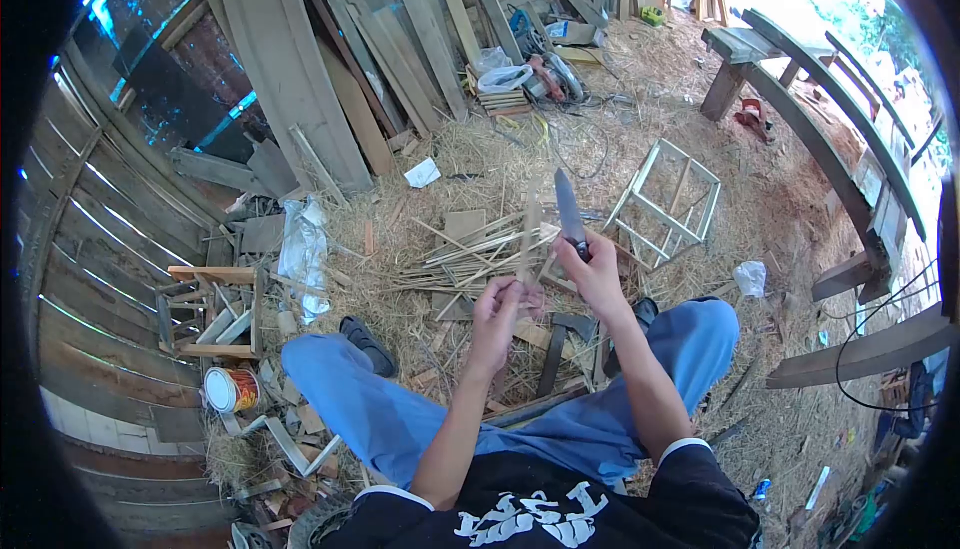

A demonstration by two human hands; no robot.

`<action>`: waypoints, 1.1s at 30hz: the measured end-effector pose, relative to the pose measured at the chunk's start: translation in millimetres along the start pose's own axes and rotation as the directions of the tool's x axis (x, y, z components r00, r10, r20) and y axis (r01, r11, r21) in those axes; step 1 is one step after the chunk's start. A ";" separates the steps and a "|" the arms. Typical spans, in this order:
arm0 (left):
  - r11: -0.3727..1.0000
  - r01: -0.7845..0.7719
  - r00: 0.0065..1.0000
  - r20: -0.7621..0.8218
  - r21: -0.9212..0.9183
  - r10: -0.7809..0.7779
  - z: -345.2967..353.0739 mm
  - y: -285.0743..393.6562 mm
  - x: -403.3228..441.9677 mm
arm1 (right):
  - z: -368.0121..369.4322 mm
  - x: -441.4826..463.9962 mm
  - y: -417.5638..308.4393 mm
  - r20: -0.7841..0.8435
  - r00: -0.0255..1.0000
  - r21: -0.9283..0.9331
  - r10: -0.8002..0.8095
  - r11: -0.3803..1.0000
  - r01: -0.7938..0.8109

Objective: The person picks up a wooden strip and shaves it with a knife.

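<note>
My right hand (596, 271) is closed around the dark handle of a knife (569, 211), its broad blade pointing up and away from me. Beside it, my left hand (495, 317) is closed on the lower end of a thin wooden strip (528, 234), which stands nearly upright and looks blurred. The blade and the strip are a little apart. Beyond my hands, a loose pile of thin sticks (465, 267) lies on the ground. Between my knees lies a hatchet (556, 349) with a dark handle.
A pale wooden frame (668, 204) stands ahead to the right. At left are a small wooden stool (215, 351) and a paint bucket (231, 389). Boards (290, 59) lean on the back wall near power tools (545, 79). A long bench (830, 119) runs along the right.
</note>
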State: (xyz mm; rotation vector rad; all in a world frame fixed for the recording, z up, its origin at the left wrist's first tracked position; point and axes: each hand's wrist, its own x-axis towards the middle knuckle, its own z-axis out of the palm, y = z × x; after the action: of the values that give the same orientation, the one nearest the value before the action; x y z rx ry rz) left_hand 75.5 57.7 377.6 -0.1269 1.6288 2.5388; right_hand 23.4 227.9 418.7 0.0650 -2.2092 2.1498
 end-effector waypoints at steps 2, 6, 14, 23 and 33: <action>1.000 -0.019 0.999 -0.038 0.007 0.020 4.2 7.1 -5.7 | -2.1 -2.9 -4.7 -0.031 0.999 -0.014 0.017 1.000 -0.018; 0.985 -0.129 0.990 -0.043 0.114 0.135 -1.5 9.9 -12.4 | -6.5 -4.4 3.8 -0.151 0.986 0.050 -0.077 0.995 0.085; 0.912 -0.262 0.946 -0.101 0.315 0.307 -18.2 24.0 -20.4 | -40.6 8.1 6.1 -0.467 0.845 -0.027 -0.260 0.960 0.280; 0.902 -0.048 0.995 -0.096 -0.430 0.007 -39.1 85.4 -37.3 | 31.1 -15.9 -22.3 -0.178 0.960 -0.420 -0.214 0.899 0.123; 0.882 -0.089 0.995 -0.072 -0.464 0.063 -46.6 99.7 -54.8 | 85.7 -39.6 -47.7 0.148 0.935 -0.250 -0.322 0.903 0.351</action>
State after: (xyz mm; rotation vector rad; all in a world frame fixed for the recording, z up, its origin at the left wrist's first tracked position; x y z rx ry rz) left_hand 115.1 -29.0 455.2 -0.1806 1.0163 2.9637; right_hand 65.2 140.5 461.1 0.5165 -2.3193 1.6831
